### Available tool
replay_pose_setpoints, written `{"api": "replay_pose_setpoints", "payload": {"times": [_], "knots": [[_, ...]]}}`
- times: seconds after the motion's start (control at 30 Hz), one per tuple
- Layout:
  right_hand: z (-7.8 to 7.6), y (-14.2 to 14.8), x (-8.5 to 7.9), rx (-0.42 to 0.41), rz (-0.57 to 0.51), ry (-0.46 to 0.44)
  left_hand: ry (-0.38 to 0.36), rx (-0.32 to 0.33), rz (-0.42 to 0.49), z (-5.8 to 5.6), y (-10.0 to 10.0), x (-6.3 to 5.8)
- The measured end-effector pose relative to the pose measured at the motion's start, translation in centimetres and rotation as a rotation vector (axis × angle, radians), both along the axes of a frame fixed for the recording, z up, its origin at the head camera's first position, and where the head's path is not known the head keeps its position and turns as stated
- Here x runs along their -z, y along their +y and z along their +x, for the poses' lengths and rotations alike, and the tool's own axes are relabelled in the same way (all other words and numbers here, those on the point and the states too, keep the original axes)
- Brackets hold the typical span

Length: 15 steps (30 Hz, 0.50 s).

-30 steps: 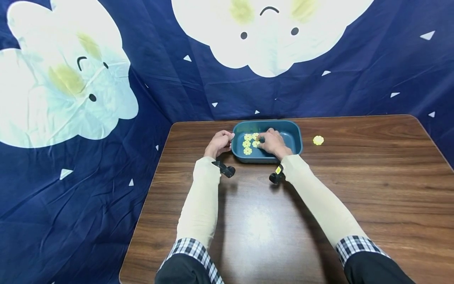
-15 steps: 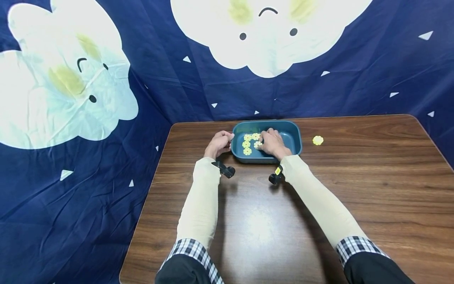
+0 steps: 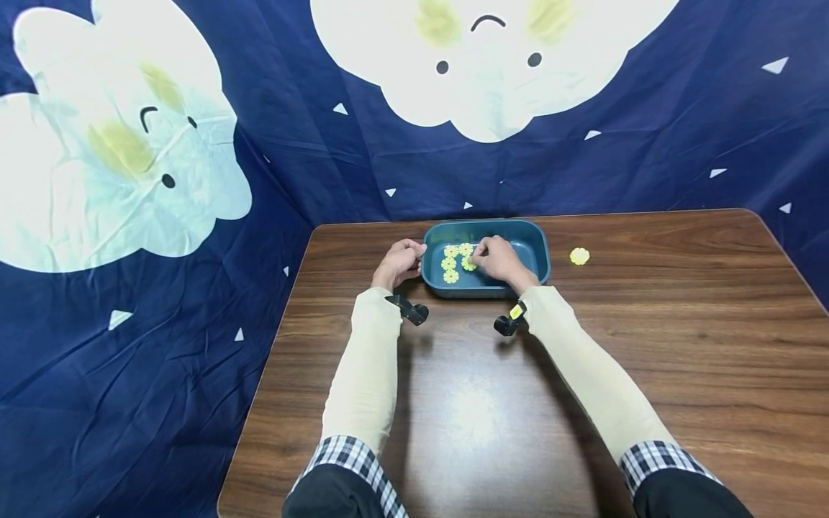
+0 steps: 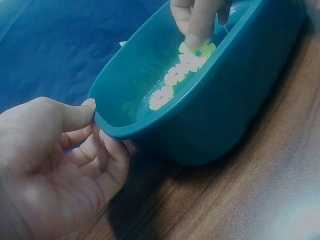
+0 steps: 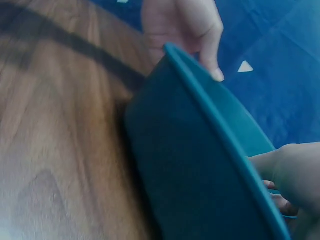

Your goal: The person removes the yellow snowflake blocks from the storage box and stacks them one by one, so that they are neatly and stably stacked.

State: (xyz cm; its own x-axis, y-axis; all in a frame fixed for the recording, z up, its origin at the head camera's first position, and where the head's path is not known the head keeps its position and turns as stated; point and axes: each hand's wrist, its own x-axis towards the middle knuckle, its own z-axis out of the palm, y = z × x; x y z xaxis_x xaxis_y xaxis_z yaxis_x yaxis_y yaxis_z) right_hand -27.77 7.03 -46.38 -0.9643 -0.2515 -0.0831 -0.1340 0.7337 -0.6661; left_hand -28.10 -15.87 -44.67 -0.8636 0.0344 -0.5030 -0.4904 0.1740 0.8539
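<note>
One outlying flower, tub wall between it and right hand, curtain behind

I count six visible yellow flower pieces, one teal tub, two grips, two wrist cameras, one surface.

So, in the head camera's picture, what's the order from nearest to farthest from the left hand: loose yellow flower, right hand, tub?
1. Tub: its left end touches the left hand.
2. Right hand: inside the tub, farther right.
3. Loose yellow flower: on the table, right of the tub.
</note>
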Motion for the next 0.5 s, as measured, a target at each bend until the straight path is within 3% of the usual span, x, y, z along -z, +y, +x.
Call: {"api": "replay_pose_setpoints", "payload": {"times": [0.13,0.5], "knots": [[0.3,0.2,-0.5,0.027,-0.095,-0.018,-0.001,-0.004,0.002,0.0,0.0,0.1],[1.0,1.0,-1.4,0.109,-0.202,-0.01,0.004,-0.002,-0.002,-0.2,0.0,0.3]]}}
